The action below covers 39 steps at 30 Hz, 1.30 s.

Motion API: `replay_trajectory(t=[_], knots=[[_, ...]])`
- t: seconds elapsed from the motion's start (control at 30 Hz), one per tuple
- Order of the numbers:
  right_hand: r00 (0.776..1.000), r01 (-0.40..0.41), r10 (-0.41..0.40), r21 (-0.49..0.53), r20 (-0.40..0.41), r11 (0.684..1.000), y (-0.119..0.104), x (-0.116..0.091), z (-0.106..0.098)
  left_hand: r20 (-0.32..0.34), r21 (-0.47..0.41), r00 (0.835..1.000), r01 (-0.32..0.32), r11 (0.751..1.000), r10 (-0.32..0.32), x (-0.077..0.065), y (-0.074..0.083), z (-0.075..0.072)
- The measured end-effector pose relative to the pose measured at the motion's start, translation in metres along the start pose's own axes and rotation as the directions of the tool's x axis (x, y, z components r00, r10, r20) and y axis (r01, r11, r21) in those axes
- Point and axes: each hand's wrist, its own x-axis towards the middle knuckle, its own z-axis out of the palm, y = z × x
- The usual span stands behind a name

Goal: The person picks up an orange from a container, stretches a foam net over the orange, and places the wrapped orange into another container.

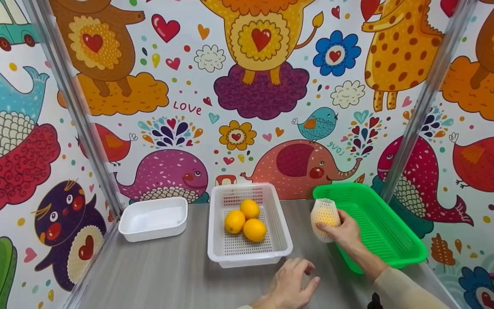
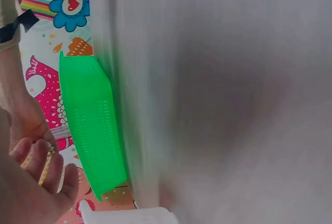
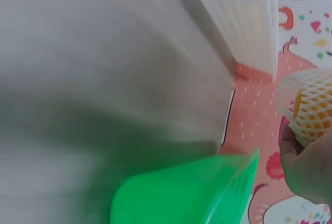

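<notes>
Where the head view runs right of centre in its lower half, we find the netted fruit [image 1: 326, 221], a yellow-orange ball in a white foam sleeve, clasped by the right hand [image 1: 346, 231], whose thumb and fingers close round its lower right side. Its long axis stands nearly upright in the frame, and the frilled end points toward the top; the rounder end faces the bottom.

As we judge it, any coming move turns on how that sleeve lies between the two hands: immediately left of the right hand, which is nearer because it already has hold, and up and to the right of the left hand [image 1: 290, 283]. This other hand sits at the bottom edge, fingers loosely bent and apart from the sleeve, gripping nothing that we can see.

Just right of the netted fruit, partly behind the right hand and forearm, we see the green basket [image 1: 380, 227], its length slanting from upper left to lower right. Near the centre stands the white basket [image 1: 251, 259], with three bare oranges [image 1: 254, 231] grouped touching or nearly so. Farther left, we note a shallow white dish [image 1: 152, 225] on the grey desk [image 1: 152, 274], in front of the cartoon-printed wall [image 1: 268, 13].
</notes>
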Motion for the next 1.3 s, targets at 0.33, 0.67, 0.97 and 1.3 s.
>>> replay_trajectory(t=[0.33, 0.67, 0.97, 1.3], knots=[[0.997, -0.02, 0.012, -0.111, -0.074, 0.994, 0.022, 0.02, -0.025, 0.109, 0.342, 0.992, -0.101, 0.934, 0.067, 0.012, 0.006, 0.018], [0.993, -0.045, 0.017, -0.249, -0.114, 0.967, 0.035, 0.041, -0.046, 0.176, 0.519, 0.975, -0.206, 0.83, 0.132, 0.025, 0.013, 0.04], [0.993, -0.091, 0.057, -0.367, -0.102, 0.926, 0.046, 0.059, -0.054, 0.316, 0.496, 0.945, -0.237, 0.836, 0.081, 0.048, 0.021, 0.065], [0.999, -0.045, 0.033, -0.431, -0.037, 0.901, 0.043, 0.076, -0.048, 0.278, 0.574, 0.956, -0.244, 0.781, 0.095, 0.078, 0.026, 0.085]])
